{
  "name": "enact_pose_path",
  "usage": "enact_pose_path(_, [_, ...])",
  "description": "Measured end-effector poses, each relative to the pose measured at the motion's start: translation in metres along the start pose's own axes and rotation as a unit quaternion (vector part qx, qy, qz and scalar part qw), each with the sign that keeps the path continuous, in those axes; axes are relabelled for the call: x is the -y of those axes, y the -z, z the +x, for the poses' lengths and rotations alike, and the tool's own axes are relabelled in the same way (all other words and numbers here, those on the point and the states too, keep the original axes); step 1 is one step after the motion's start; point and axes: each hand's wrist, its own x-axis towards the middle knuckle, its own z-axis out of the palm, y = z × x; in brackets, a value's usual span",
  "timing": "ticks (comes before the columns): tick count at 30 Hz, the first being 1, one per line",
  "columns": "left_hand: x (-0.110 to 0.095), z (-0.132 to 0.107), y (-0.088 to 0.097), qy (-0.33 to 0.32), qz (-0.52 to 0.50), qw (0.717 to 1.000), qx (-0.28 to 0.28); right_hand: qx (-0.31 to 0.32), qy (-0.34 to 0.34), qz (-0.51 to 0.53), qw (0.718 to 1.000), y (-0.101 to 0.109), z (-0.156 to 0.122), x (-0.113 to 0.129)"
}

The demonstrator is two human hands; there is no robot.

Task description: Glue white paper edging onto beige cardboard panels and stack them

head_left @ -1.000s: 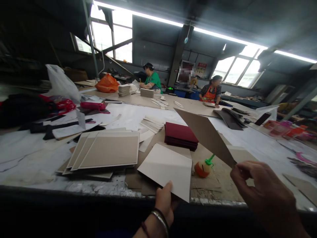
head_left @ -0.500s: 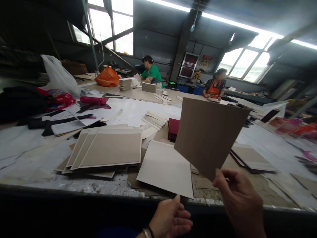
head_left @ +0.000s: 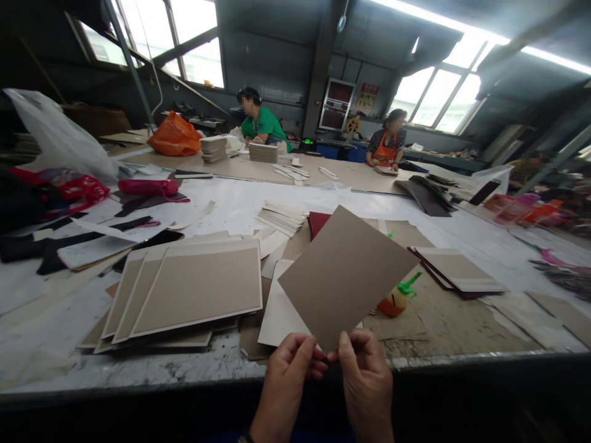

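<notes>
I hold a grey-brown cardboard sheet (head_left: 346,274) up over the near table edge, tilted like a diamond. My left hand (head_left: 284,384) and my right hand (head_left: 367,381) both pinch its bottom corner, fingers closed, side by side. Under it a white sheet (head_left: 277,317) lies flat on the table. A fanned stack of beige boards with white borders (head_left: 184,292) lies to the left. A dark red stack (head_left: 317,221) peeks out behind the held sheet.
An orange glue bottle with a green tip (head_left: 396,298) lies right of the sheet, beside a stack of covers (head_left: 457,274). Two people work at the far side of the table (head_left: 138,369): one in green (head_left: 261,123), one in an orange apron (head_left: 388,147). Bags and scraps clutter the left.
My right hand swung the cardboard sheet down and left toward the middle. My left hand let go of the white sheet and joined the right on the cardboard's bottom corner. The view tilted down.
</notes>
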Motion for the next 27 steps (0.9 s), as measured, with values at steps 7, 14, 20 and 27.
enact_pose_path(7, [0.01, 0.008, 0.008, -0.009, -0.025, 1.0, -0.015, -0.013, -0.019, 0.058, 0.998, -0.015, -0.009, -0.005])
enact_pose_path(14, [0.008, 0.007, 0.014, 0.004, -0.109, 0.994, -0.009, 0.004, -0.037, 0.123, 0.992, -0.028, -0.018, -0.004])
enact_pose_path(20, [-0.036, -0.004, 0.013, -0.023, -0.113, 0.993, -0.012, -0.001, 0.05, 0.048, 0.998, -0.03, -0.018, 0.024])
enact_pose_path(27, [-0.076, 0.009, 0.037, -0.079, -0.025, 0.996, -0.015, -0.094, -0.038, 0.112, 0.988, 0.016, 0.019, 0.024])
